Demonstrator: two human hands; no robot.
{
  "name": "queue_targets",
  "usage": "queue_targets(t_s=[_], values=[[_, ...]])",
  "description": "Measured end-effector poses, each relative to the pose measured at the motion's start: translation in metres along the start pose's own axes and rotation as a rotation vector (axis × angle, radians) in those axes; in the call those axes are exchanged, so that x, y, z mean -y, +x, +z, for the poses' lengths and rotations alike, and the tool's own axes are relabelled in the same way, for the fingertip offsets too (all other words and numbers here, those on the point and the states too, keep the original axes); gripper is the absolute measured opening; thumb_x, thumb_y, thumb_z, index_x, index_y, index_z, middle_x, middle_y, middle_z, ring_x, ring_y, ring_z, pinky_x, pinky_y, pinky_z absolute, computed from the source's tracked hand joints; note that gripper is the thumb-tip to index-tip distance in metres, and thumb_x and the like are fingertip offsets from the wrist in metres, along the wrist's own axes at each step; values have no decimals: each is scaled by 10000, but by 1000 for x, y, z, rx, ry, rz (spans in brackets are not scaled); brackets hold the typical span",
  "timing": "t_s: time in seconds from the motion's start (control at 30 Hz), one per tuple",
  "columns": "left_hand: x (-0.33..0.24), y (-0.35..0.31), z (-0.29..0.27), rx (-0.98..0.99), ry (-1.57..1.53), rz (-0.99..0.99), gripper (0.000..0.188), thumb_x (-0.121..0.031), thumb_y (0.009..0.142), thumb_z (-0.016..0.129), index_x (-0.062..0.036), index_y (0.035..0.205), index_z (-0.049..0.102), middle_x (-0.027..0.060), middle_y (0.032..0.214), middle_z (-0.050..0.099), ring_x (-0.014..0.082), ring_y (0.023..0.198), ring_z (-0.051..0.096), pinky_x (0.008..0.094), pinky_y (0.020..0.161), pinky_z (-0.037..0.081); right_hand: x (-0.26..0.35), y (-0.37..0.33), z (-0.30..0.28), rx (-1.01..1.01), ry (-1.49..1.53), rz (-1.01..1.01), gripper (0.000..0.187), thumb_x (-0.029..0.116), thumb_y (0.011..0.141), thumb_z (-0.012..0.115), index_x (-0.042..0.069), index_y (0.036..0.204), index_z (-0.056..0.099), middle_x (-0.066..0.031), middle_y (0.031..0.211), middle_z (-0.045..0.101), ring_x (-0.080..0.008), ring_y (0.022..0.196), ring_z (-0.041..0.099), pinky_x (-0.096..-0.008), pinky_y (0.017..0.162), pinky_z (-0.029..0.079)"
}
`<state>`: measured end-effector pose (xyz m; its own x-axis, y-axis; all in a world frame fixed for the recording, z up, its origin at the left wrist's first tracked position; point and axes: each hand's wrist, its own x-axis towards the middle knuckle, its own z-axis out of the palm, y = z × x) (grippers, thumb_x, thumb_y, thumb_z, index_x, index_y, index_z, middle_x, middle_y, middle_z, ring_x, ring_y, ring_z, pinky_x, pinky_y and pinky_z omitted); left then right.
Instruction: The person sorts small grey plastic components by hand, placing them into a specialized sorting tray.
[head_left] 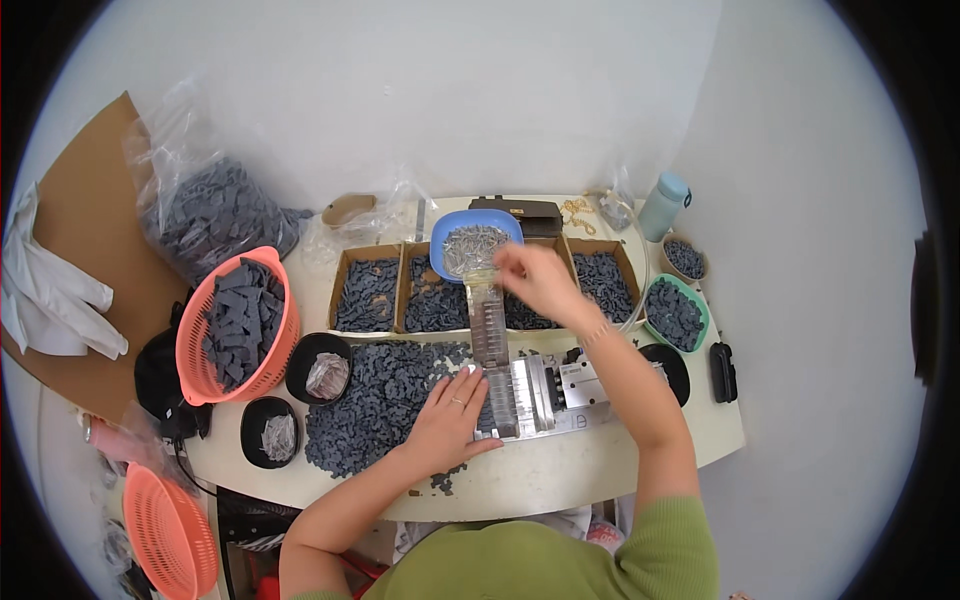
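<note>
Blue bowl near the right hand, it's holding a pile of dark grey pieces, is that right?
No, the contents are wrong: the head view shows the blue bowl near the right hand holding a pile of silvery pieces.

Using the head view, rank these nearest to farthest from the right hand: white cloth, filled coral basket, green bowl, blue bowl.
From the right hand:
1. Blue bowl: just left.
2. Green bowl: to the right.
3. Filled coral basket: well left.
4. White cloth: far left.
</note>
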<state>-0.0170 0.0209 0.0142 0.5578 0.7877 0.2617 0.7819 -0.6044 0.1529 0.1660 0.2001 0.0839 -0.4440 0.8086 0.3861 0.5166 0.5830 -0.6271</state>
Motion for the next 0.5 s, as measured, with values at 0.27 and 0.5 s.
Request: queue_targets(t_s=[0.27, 0.5], values=[[-1, 5, 0, -147, -145, -110, 681, -385, 808, 692, 84, 1254, 483, 240, 1334, 442, 392, 1284, 389, 497, 1073, 295, 6, -112, 41, 149, -110, -259, 77, 108, 786, 637, 90, 861, 630, -101, 737, 621, -287, 734, 616, -412, 651, 480], [-10, 12, 7, -104, -81, -69, 616, -373, 832, 665, 62, 1243, 517, 235, 1350, 439, 386, 1297, 380, 496, 1080, 284, 4, -119, 37, 94, -319, -454, 109, 104, 751, 630, 77, 856, 629, -63, 728, 625, -257, 743, 608, -370, 684, 485]])
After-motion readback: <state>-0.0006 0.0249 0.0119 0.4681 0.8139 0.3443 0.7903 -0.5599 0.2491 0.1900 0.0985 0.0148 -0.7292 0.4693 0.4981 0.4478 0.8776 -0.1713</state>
